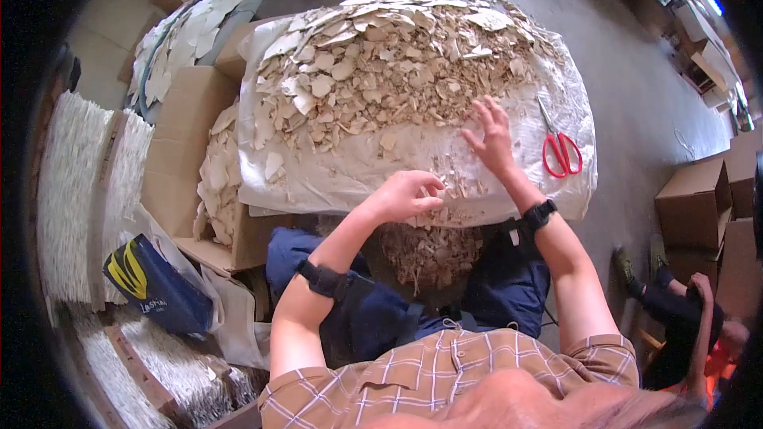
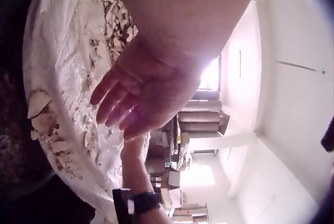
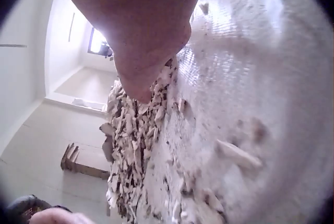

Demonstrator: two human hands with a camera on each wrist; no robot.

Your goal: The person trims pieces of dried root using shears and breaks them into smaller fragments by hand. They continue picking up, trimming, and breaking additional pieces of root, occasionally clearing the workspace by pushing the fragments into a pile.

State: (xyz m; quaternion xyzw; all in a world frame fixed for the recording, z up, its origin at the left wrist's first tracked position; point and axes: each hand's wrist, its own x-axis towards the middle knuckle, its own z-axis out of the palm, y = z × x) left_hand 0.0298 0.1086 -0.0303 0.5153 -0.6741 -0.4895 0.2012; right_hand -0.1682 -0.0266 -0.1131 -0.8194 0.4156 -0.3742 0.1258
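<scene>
A broad heap of pale, flat, broken flakes (image 1: 373, 71) covers the far part of a table wrapped in a white plastic sheet (image 1: 318, 179). My left hand (image 1: 404, 196) hovers near the table's front edge, its fingers loosely bent. In the left wrist view no object shows in the palm of that left hand (image 2: 156, 85). Farther forward, my right hand (image 1: 494, 139) is at the near right border of the heap with thumb and fingers spread. Small crumbs (image 1: 461, 187) lie on the sheet between the hands. Its fingertips are mostly hidden in the right wrist view.
Red-handled scissors (image 1: 562, 154) lie on the sheet at the right. Below the front edge, between the knees, is a pile of scraps (image 1: 429, 256). An open cardboard box (image 1: 184, 123) of larger flakes stands left. Another person (image 1: 687, 326) sits at the lower right.
</scene>
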